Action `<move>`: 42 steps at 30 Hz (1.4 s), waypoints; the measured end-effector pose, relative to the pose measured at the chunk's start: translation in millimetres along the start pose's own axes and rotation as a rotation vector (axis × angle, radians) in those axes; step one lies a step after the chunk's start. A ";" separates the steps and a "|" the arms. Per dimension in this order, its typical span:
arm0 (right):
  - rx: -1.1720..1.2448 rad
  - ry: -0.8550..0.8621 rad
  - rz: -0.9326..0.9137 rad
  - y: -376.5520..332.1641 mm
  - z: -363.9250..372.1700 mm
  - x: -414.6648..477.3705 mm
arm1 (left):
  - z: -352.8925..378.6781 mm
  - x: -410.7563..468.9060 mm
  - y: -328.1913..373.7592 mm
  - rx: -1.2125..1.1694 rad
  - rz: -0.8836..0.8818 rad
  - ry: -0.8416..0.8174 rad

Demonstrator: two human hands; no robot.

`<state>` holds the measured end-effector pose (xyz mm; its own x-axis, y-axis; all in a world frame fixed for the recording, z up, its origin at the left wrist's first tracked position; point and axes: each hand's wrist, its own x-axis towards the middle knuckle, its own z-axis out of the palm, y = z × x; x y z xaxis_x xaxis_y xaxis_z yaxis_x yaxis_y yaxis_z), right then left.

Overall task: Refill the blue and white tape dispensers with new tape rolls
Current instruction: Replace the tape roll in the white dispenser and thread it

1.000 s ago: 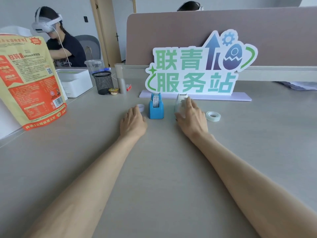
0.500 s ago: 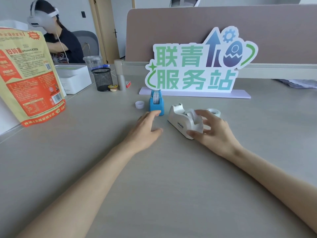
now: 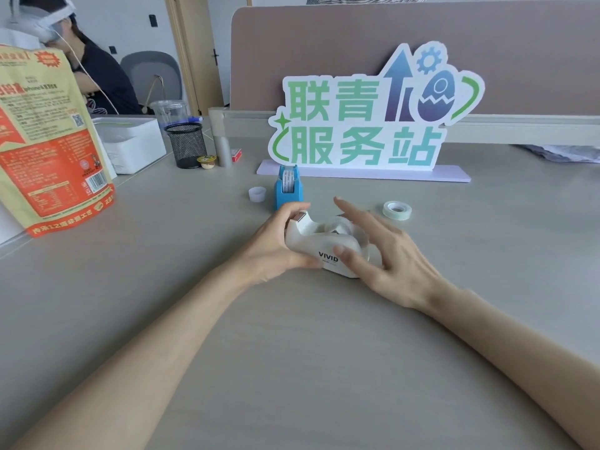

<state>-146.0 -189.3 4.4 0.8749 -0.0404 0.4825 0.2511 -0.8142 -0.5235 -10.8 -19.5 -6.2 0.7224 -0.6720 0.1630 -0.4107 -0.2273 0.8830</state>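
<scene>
Standing at the far left, at about 9 o'clock from the middle of the view, an orange and cream bag [image 3: 48, 151] rests on the grey surface [image 3: 292, 352]. At 10 o'clock from the middle sit a white box [image 3: 133, 142], a clear cup [image 3: 169, 110], a black mesh pot [image 3: 186, 144] and a small yellow-lidded tub [image 3: 206, 161] touching the pot's base. Behind them a person [image 3: 81, 69] wearing a headset sits at another desk.

A small white cap [image 3: 257, 193] lies just beside the blue dispenser [image 3: 288, 190], at its 9 o'clock. The dispenser stands upright at 12 o'clock from the hands, with a roll showing in its top slot, in front of a sign [image 3: 367, 125] with green characters.

The left hand [image 3: 276, 245] is curled around the cutter end of the white dispenser [image 3: 324, 245], fingers over the top and thumb low on the near side, so it clamps that end. The white dispenser, marked VIVID, lies at the centre of the surface, just nearer than the blue one. The right hand [image 3: 386, 251] is at the dispenser's round end with fingers spread: the thumb presses the near side by the lettering, the forefinger stretches out above the roll well, and the other fingers reach behind the body. Whether it grips or only touches cannot be told.

A loose tape roll [image 3: 396, 210] lies flat at 1 o'clock from the right hand, apart from it. Crumpled paper [image 3: 558, 152] sits at the far right edge.
</scene>
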 end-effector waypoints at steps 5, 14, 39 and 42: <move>-0.179 -0.035 -0.112 4.1 7.6 -0.2 | -2.6 -2.7 2.7 0.046 0.033 0.012; -0.094 0.083 -0.071 0.0 10.3 7.5 | -2.0 -1.3 0.5 0.040 0.040 0.012; -0.155 -0.125 -0.128 -10.3 -23.8 48.8 | -5.4 -7.6 7.5 0.075 0.052 0.038; -0.183 -0.200 -0.133 -11.9 -28.9 54.4 | -4.8 -7.3 7.5 0.079 0.052 0.034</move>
<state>-113.3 -198.6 57.2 0.9081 0.1733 0.3812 0.3057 -0.8964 -0.3209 -16.6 -12.9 1.3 0.7168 -0.6606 0.2232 -0.4897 -0.2490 0.8356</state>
